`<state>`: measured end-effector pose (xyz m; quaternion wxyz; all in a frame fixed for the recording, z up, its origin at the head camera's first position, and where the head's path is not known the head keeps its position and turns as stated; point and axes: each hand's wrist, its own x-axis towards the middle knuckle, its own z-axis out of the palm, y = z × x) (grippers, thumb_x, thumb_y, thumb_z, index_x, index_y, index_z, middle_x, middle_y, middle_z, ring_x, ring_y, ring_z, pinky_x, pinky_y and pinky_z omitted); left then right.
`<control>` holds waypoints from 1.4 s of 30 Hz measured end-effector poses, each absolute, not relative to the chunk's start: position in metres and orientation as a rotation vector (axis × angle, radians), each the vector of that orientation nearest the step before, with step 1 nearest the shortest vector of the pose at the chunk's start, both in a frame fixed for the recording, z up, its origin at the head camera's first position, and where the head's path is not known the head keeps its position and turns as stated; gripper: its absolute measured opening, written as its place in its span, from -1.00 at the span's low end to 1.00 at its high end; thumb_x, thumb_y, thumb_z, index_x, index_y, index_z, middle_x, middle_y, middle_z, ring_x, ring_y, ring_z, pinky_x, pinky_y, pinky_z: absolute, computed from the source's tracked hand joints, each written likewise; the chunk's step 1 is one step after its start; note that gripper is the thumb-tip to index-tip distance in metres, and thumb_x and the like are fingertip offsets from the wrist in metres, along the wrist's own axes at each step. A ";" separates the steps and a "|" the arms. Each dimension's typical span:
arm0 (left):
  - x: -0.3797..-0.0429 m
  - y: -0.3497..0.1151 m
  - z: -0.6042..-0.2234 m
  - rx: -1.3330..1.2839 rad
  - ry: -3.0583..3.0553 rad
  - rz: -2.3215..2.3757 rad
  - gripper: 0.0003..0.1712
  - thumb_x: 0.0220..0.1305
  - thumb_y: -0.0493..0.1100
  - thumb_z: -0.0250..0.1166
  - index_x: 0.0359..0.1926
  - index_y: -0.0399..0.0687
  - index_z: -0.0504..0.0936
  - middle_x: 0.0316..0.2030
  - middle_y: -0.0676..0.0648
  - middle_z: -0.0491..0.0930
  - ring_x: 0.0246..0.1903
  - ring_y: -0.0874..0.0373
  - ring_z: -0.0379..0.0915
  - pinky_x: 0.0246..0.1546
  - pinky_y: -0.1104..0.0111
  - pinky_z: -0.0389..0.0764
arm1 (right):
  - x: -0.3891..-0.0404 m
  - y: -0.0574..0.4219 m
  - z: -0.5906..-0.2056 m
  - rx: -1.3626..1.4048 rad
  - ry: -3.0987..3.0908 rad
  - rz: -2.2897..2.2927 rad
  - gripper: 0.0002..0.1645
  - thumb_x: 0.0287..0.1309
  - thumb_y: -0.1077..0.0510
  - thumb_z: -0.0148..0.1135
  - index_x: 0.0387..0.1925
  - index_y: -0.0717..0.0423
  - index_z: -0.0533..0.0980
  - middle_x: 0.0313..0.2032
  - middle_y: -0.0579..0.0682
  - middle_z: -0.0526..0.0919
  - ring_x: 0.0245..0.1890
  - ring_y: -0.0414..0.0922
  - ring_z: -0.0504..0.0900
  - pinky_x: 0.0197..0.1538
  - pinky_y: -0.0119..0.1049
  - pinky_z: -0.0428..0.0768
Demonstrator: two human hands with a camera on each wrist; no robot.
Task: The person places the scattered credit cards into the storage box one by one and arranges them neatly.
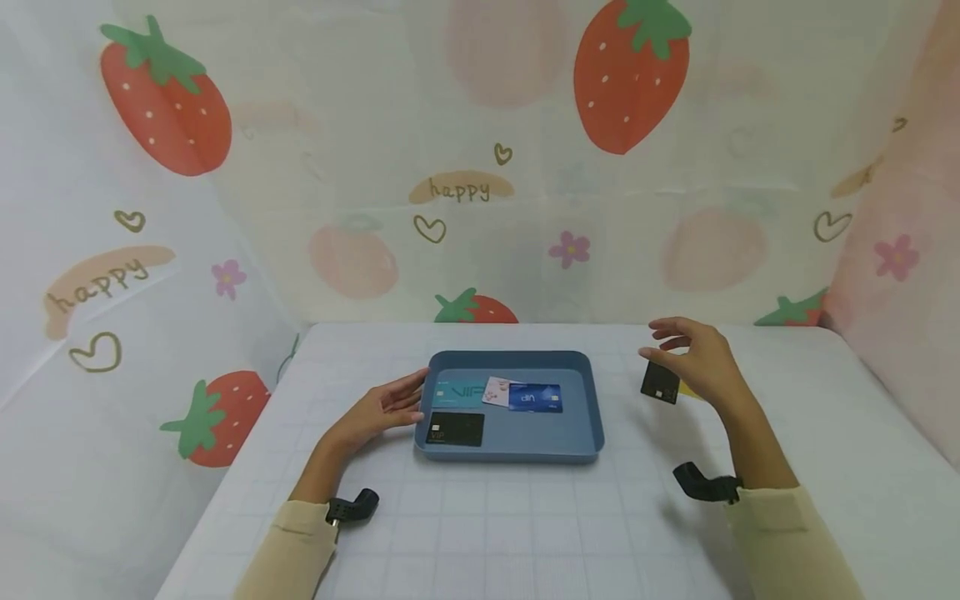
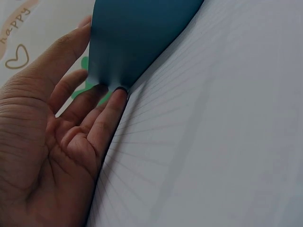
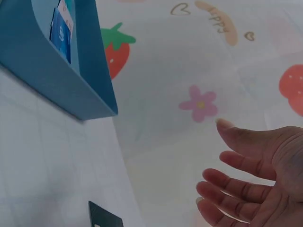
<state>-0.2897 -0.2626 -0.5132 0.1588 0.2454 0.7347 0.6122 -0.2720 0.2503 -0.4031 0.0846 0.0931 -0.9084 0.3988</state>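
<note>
A blue tray (image 1: 510, 457) lies on the table, and several cards are in it. A teal VIP card (image 1: 456, 394) is at its back left, a black VIP card (image 1: 455, 429) at its front left. A blue card (image 1: 536, 398) partly covers a white patterned card (image 1: 496, 390). My left hand (image 2: 61, 123) touches the tray's left wall with extended fingers. Right of the tray, my right hand (image 3: 251, 175) hovers with parted, gently bent fingers and nothing between them. Below it are another black card (image 1: 659, 383) and a yellow card (image 1: 686, 389), partly hidden by the hand.
The table (image 1: 480, 533) has a white cover with a faint grid. Behind it hangs a curtain (image 1: 360, 158) printed with strawberries, hearts and flowers, which also encloses the left and right sides. Each wrist wears a black camera mount (image 1: 705, 483).
</note>
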 end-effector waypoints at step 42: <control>-0.296 -0.264 -0.519 0.707 2.092 1.745 -0.11 0.34 -0.31 0.37 0.58 -0.10 0.14 0.56 -0.14 0.08 0.50 -0.11 0.08 0.35 0.43 0.33 | -0.304 0.275 -0.472 0.265 -3.070 0.756 -0.09 0.08 0.13 0.55 0.32 0.52 0.33 0.22 0.59 0.40 0.25 0.51 0.31 0.26 0.37 0.36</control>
